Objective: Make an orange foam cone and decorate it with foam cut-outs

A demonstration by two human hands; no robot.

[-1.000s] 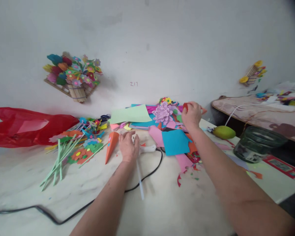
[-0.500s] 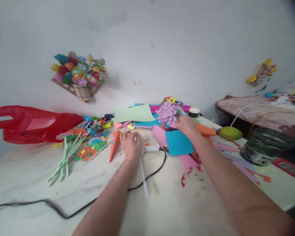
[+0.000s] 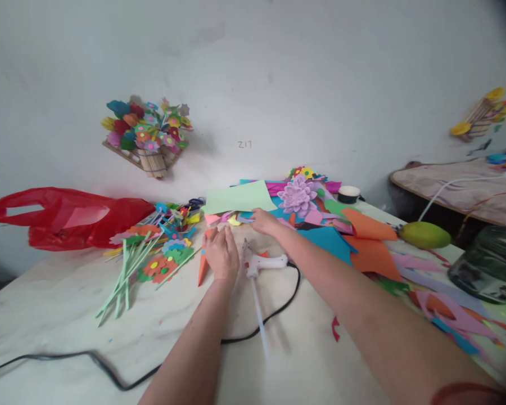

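My left hand (image 3: 222, 254) is closed, its fingers curled together beside an orange paper cone (image 3: 203, 263); whatever is between them is hidden. My right hand (image 3: 265, 221) is stretched across to the front edge of a light green sheet (image 3: 240, 197), over small coloured scraps (image 3: 233, 220). Its fingertips are too blurred to show whether they grip anything. Between my forearms lies a white hot glue gun (image 3: 270, 262) with a glue stick (image 3: 260, 315) sticking out and a black cord (image 3: 287, 306). A lilac layered flower (image 3: 297, 196) sits on the paper pile.
Green strips (image 3: 124, 275) and foam flowers (image 3: 160, 264) lie left, before a red plastic bag (image 3: 84, 219). Blue (image 3: 326, 243) and orange sheets (image 3: 375, 257) are heaped right, near a mango-like fruit (image 3: 424, 234) and a glass jar (image 3: 487, 270). A flower decoration (image 3: 147, 132) hangs on the wall.
My right hand has moved left from the paper heap to the light green sheet's edge. The blue and orange sheets and pink scraps have shifted right. My left hand stays by the cone.
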